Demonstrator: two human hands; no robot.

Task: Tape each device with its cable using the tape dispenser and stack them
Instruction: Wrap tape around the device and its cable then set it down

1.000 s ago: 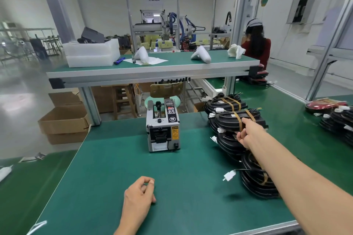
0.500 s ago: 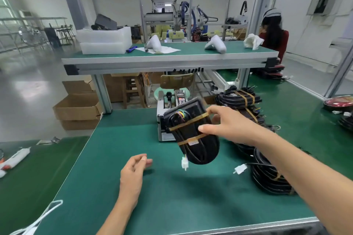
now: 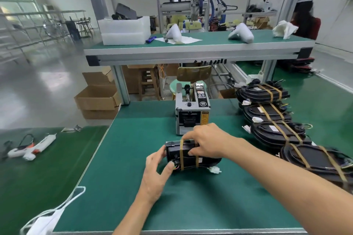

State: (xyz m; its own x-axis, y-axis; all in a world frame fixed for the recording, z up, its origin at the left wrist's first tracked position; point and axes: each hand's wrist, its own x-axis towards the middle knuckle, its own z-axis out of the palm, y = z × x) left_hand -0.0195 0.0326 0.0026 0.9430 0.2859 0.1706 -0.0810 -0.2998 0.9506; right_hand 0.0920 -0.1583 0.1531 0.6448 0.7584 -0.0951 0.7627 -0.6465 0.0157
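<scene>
Here, your bench [image 3: 122, 187]: a green mat with one device [image 3: 188, 155], black, its cable coiled against it and two tan tape bands around both. It lies on the mat just in front of the dispenser [image 3: 192, 113], its white plug [image 3: 214, 170] resting at its right end. Your right hand [image 3: 207, 143] is clamped on the device from above, fingers curled over the top edge and thumb on the near face. Your left hand [image 3: 155, 175] holds its left end, thumb and fingers pressed to the side. To your right, a row [image 3: 275, 120] of taped devices, overlapping one another. At the near left edge, a white mask [image 3: 44, 221]. On the left table, a glue gun [image 3: 31, 148].
</scene>
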